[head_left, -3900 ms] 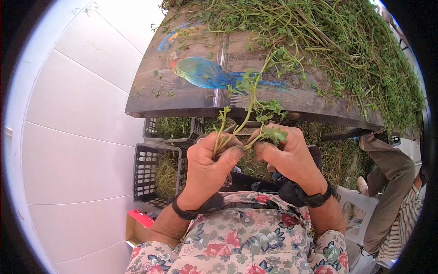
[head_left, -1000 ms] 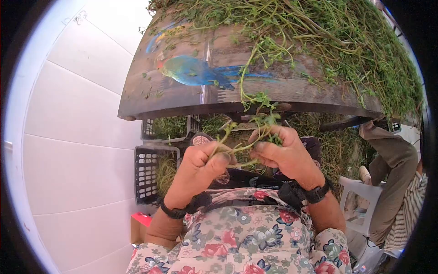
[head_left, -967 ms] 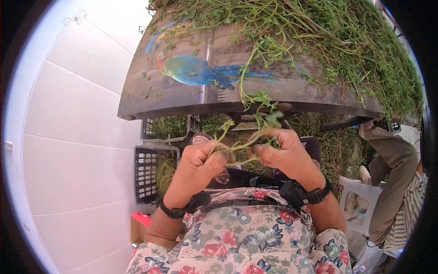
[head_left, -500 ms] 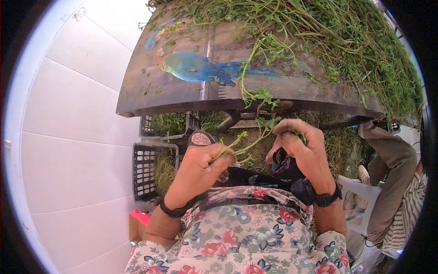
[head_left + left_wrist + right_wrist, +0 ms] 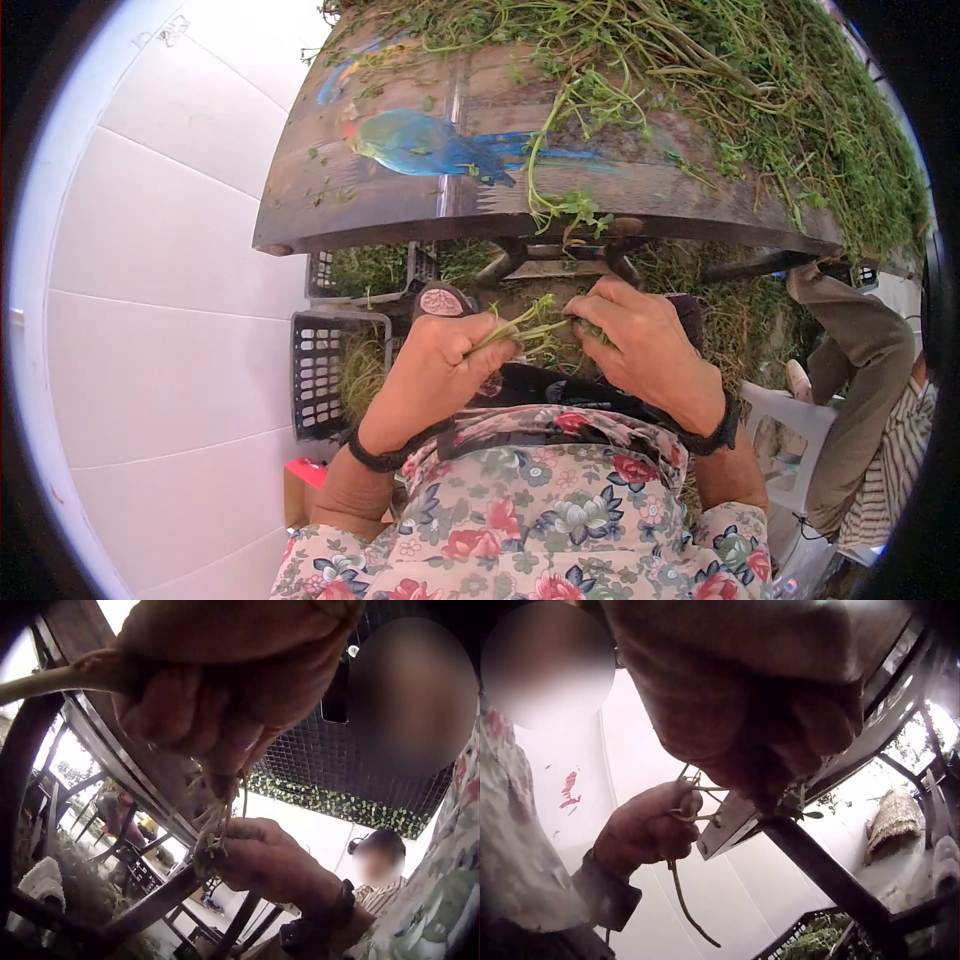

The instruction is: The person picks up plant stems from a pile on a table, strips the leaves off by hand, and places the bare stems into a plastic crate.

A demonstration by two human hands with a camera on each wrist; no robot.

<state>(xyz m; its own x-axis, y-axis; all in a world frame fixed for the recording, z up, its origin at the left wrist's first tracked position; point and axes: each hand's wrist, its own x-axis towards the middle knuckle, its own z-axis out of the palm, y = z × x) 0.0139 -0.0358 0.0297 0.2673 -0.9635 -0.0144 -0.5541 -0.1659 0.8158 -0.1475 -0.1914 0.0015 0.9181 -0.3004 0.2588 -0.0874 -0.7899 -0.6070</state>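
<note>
My left hand (image 5: 435,368) grips a small bunch of green stems (image 5: 535,335), their cut ends and tips poking out past the thumb toward the right. In the right wrist view a long stem (image 5: 686,907) hangs below that fist. Close to the stem tips is my right hand (image 5: 645,340), its fingers curled, with green leaves (image 5: 802,812) showing beneath them. Both hands are held over the lap, just before the edge of a wooden table (image 5: 370,205) painted with a blue parrot. A leafy sprig (image 5: 545,190) droops over that edge.
A large heap of leafy greens (image 5: 790,110) covers the table's right and back. Under it stand black crates (image 5: 320,375) with stems in them, near a white wall (image 5: 180,370). At right, a person's trousered leg (image 5: 860,400) is beside a white plastic stool (image 5: 795,435).
My right hand pulled away from the bunch with leaves in its fingers, then came back to the stem tips. The bunch in my left hand is shorter; the left hand barely moved.
</note>
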